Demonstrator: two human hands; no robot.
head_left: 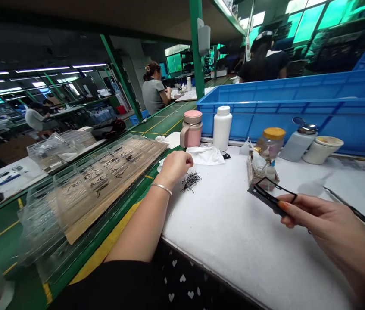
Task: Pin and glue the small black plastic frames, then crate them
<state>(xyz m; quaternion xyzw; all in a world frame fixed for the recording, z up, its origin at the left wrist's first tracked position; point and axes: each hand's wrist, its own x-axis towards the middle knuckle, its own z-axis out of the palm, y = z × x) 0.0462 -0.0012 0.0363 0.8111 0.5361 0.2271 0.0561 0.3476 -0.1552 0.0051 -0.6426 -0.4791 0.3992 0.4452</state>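
Note:
My left hand [176,165] is closed with its fingers curled down, just above and beside a small pile of thin black strips [191,181] on the white tabletop [208,215]. Whatever its fingertips hold, if anything, is hidden. In my right hand [314,215] is a thin black rectangular frame [268,199], gripped between thumb and fingers and raised over the table. A crumpled white cloth or tissue [206,156] lies beyond the pile, with a small black piece [226,156] at its right end.
Clear compartment trays [117,165] with dark strips sit on the green conveyor at left. A pink mug [191,131], white bottle [223,129], small bottle box [260,174], yellow-lidded jar [271,140] and dispenser bottle [298,142] stand before a blue crate [282,99]. Tweezers [347,204] lie right. Other people sit farther off.

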